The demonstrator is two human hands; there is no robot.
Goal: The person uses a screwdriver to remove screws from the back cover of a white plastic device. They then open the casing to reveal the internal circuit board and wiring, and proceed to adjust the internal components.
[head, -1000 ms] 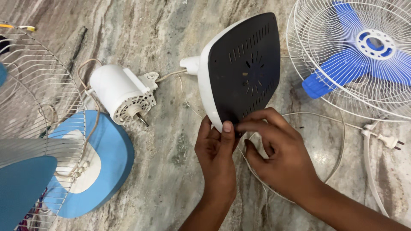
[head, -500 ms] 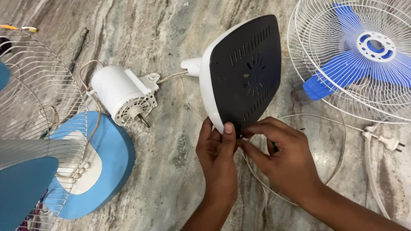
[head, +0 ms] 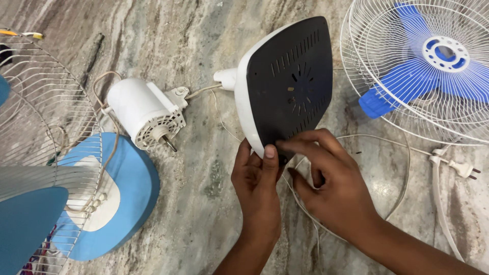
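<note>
A white fan base with a black vented underside (head: 288, 84) stands tilted on its edge on the marble floor. My left hand (head: 257, 186) grips its lower rim, thumb pressed on the black plate. My right hand (head: 331, 183) pinches the bottom corner of the same plate with its fingertips. A thin wire runs from the base's white neck to a white fan motor (head: 145, 112) lying at the left.
A white wire guard with a blue blade (head: 433, 61) lies at the upper right. A power cord with a plug (head: 458, 168) trails at the right. Another wire guard (head: 41, 117) and a blue base (head: 122, 203) sit at the left.
Both hands have kept their hold on the base's lower corner. The right fingers have shifted slightly along the black plate's edge.
</note>
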